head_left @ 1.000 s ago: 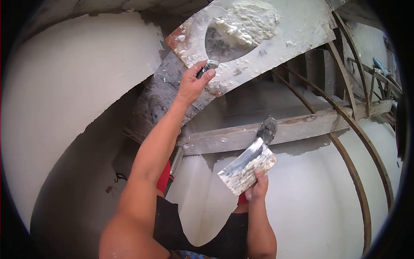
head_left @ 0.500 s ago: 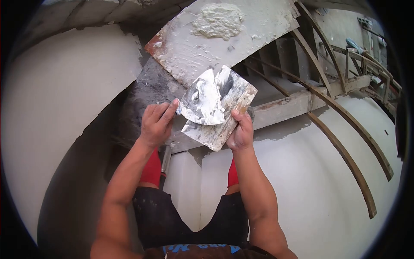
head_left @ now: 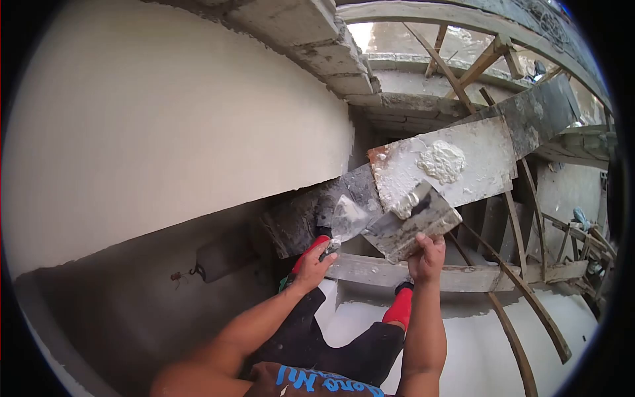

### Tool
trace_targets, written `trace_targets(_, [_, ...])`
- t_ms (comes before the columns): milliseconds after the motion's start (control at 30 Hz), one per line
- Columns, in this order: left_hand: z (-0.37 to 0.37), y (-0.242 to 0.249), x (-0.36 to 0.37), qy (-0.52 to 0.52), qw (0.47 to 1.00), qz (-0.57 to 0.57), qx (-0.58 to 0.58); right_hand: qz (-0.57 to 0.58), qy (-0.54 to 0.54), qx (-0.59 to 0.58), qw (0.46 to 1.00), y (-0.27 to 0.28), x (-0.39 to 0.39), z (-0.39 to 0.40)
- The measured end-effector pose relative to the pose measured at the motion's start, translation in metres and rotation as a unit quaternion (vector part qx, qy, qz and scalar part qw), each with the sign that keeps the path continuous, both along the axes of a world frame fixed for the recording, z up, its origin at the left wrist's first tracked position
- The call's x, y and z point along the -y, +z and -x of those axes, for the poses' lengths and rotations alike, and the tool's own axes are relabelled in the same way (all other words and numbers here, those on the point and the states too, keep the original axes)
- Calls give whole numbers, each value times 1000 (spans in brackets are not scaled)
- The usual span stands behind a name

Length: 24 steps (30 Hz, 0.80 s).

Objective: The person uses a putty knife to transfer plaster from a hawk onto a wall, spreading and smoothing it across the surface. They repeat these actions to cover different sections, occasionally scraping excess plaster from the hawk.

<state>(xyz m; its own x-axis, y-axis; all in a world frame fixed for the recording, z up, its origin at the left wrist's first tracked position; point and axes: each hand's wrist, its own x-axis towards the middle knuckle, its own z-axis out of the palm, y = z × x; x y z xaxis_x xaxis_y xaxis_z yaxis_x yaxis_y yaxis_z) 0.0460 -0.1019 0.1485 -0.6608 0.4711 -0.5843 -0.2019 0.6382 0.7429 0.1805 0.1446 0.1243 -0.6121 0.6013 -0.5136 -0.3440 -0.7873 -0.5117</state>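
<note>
My left hand [head_left: 314,266] is closed round the handle of a trowel [head_left: 348,218], whose wide, flared blade carries a thin white smear. In my right hand [head_left: 426,258] is a flat rectangular plastering plate [head_left: 413,231], gripped by its near edge with the thumb on top. A lump of white plaster [head_left: 405,205] sits at the plate's far left edge. Trowel and plate are side by side, the blade just left of the plate. Beyond them lies a plaster-coated board [head_left: 486,142] bearing a mound of wet plaster [head_left: 442,162].
Planks [head_left: 278,231] run under the board and my feet. A wooden beam [head_left: 370,270] crosses in front of my legs. Curved wooden strips [head_left: 529,301] hang at the right. A smooth plastered wall [head_left: 165,132] fills the left, with rough concrete blocks [head_left: 297,26] above.
The view has swung left and up. The trowel, earlier over the plate and thickly coated, is now apart from it on the left with less plaster; a lump shows on the plate's edge.
</note>
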Motion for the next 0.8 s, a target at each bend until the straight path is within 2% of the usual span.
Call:
trace_targets(33, [-1, 25, 14, 58, 995, 29, 75, -19, 25, -9, 999, 14, -14, 32])
trace_targets(67, [-2, 46, 27, 57, 996, 20, 70, -50, 53, -19, 997, 35, -26, 70])
trace_targets(100, [-9, 68, 44, 110, 989, 17, 98, -76, 83, -23, 993, 61, -36, 106])
trace_targets(133, [-12, 88, 57, 163, 978, 16, 127, -139, 123, -32, 982, 84, -47, 144])
trace_targets(167, [-12, 106, 70, 161, 978, 16, 131, -239, 141, -33, 960, 110, -56, 182])
trace_targets(200, [-17, 121, 82, 189, 973, -1, 133, -333, 121, -40, 934, 121, -62, 224])
trace_targets(267, [-16, 154, 90, 227, 966, -6, 125, -394, 92, -73, 912, 153, -74, 300])
trace_targets(300, [-15, 163, 96, 225, 965, -8, 132, -435, 109, -36, 893, 166, -80, 329])
trace_targets(367, [-15, 180, 113, 223, 971, -1, 84, -481, 89, -34, 871, 177, -83, 382])
trace_targets(433, [-8, 193, 118, 225, 970, -12, 90, -489, 100, -25, 866, 184, -72, 413])
trace_targets(567, [-8, 203, 124, 261, 960, -41, 88, -517, 158, 37, 840, 197, -50, 383])
trace_targets(633, [-2, 201, 123, 262, 960, -42, 86, -557, 162, 25, 814, 200, -20, 355])
trace_targets(700, [-3, 197, 120, 229, 969, -39, 80, -575, 102, -42, 811, 204, 22, 319])
trace_targets(767, [-4, 196, 114, 235, 968, -36, 79, -610, 96, -51, 785, 206, 54, 279])
trace_targets(800, [-3, 197, 111, 233, 969, -31, 77, -598, 132, -56, 789, 206, 63, 259])
